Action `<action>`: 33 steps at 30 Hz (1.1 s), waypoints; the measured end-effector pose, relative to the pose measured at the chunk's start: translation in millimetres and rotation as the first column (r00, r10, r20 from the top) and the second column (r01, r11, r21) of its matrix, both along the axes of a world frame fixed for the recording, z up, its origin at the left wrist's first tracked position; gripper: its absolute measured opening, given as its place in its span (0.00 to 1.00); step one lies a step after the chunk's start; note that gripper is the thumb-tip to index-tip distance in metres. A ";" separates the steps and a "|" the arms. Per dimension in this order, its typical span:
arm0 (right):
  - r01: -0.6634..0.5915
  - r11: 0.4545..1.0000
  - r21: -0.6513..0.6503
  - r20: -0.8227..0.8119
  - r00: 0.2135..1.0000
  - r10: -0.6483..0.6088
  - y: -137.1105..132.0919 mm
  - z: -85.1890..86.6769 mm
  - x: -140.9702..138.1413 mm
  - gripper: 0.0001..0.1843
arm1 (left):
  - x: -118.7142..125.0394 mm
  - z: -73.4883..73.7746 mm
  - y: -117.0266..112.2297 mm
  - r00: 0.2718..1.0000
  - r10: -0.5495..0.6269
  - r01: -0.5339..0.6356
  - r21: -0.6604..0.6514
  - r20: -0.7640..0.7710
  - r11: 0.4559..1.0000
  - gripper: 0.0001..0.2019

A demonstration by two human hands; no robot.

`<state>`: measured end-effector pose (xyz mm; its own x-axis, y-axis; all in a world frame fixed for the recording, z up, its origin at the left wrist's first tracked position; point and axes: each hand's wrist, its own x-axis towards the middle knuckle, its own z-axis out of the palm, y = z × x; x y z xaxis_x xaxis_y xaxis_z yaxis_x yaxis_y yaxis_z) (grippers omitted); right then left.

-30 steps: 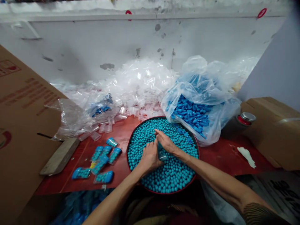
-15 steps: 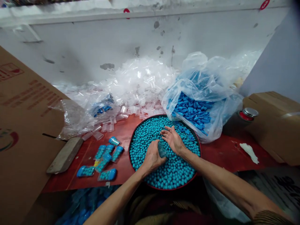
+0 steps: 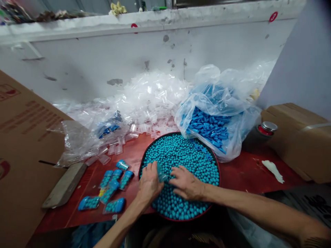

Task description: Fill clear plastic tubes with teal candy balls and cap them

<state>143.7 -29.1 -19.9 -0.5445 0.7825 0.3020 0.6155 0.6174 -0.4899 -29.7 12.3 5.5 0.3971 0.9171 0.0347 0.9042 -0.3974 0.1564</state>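
Observation:
A round red-rimmed tray (image 3: 216, 162) on the red table holds a heap of small teal balls (image 3: 186, 155). Both my hands rest on the balls at the tray's near left. My left hand (image 3: 149, 182) is curled round a small clear plastic tube (image 3: 162, 176) that lies in the balls. My right hand (image 3: 186, 183) lies palm down against the tube's mouth, fingers bent over the balls. Several filled tubes with blue caps (image 3: 113, 184) lie on the table left of the tray.
A pile of empty clear tubes (image 3: 152, 100) lies against the white wall. A plastic bag of blue caps (image 3: 210, 124) leans on the tray's far right edge. Cardboard boxes stand at left (image 3: 23, 144) and right (image 3: 297, 137). A red-lidded can (image 3: 266, 129) and a wooden block (image 3: 64, 184) lie nearby.
Both hands have moved from the tray's middle toward its near left. The right hand, which was raised with open fingers, now lies palm down on the balls beside the tube.

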 end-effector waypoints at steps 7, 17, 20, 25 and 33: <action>-0.248 0.957 0.152 0.311 0.931 0.192 43.6 -13.7 -8.6 0.09 | -9.3 4.4 27.4 0.990 0.035 -0.042 -0.051 -0.136 0.998 0.20; 0.216 0.971 -0.098 -0.391 0.889 -0.237 128.7 -11.8 43.1 0.14 | 9.5 6.7 39.5 0.988 -0.022 -0.010 -0.205 -0.154 0.979 0.18; 0.246 0.958 -0.146 -0.419 0.862 -0.285 146.7 -23.0 46.8 0.14 | 11.2 5.3 42.8 0.987 -0.025 -0.012 -0.229 -0.158 0.973 0.20; 0.286 0.918 -0.275 -0.464 0.797 -0.388 155.4 -37.1 43.3 0.13 | 14.8 2.3 45.3 0.985 0.038 -0.079 -0.249 -0.168 0.965 0.22; 0.363 0.740 -0.566 -0.455 0.612 -0.647 148.6 -45.0 30.5 0.27 | 22.3 -8.8 41.8 0.993 0.099 -0.111 -0.280 -0.056 0.954 0.30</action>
